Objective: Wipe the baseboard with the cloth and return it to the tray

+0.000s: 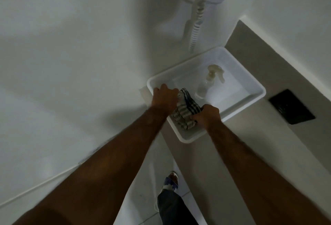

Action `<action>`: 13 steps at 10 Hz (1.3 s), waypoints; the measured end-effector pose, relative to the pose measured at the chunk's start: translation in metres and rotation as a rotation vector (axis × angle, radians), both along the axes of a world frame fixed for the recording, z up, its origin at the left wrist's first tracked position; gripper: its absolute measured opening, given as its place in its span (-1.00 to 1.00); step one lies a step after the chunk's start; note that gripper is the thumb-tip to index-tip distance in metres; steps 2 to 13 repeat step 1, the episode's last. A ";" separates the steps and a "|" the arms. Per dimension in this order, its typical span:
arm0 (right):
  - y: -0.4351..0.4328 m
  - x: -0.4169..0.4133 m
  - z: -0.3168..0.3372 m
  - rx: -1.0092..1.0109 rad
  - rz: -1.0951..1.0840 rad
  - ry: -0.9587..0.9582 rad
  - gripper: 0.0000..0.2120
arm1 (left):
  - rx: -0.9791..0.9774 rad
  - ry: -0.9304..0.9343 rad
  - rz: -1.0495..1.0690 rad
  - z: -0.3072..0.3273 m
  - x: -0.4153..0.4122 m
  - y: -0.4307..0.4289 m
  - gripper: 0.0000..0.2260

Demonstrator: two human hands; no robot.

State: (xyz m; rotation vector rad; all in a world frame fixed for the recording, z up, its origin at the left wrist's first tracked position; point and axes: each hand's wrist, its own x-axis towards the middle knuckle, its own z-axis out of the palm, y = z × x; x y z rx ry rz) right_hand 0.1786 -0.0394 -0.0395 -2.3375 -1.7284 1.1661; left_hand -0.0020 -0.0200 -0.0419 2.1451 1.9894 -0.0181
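A striped, folded cloth (pixel 182 113) lies in the near left part of a white plastic tray (pixel 250 85) that rests on a grey ledge. My left hand (pixel 164 97) grips the cloth's far end, close to the tray's left rim. At the cloth's near right edge, my right hand (pixel 206 115) has its fingers closed on the fabric. The baseboard (pixel 44 181) runs along the foot of the white wall at the lower left, well below both hands.
A clear spray bottle (pixel 206 85) lies in the tray just right of the cloth. A white wall-mounted unit with a coiled cord (pixel 196 22) hangs above the tray. A black plate (pixel 292 106) sits on the ledge at right. My sandalled foot (pixel 171 180) stands on the floor below.
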 end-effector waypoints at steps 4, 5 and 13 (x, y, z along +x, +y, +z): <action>-0.009 0.001 0.016 0.144 0.006 -0.091 -0.54 | 0.026 0.038 -0.023 0.007 -0.007 -0.009 -0.67; -0.009 0.001 0.016 0.144 0.006 -0.091 -0.54 | 0.026 0.038 -0.023 0.007 -0.007 -0.009 -0.67; -0.009 0.001 0.016 0.144 0.006 -0.091 -0.54 | 0.026 0.038 -0.023 0.007 -0.007 -0.009 -0.67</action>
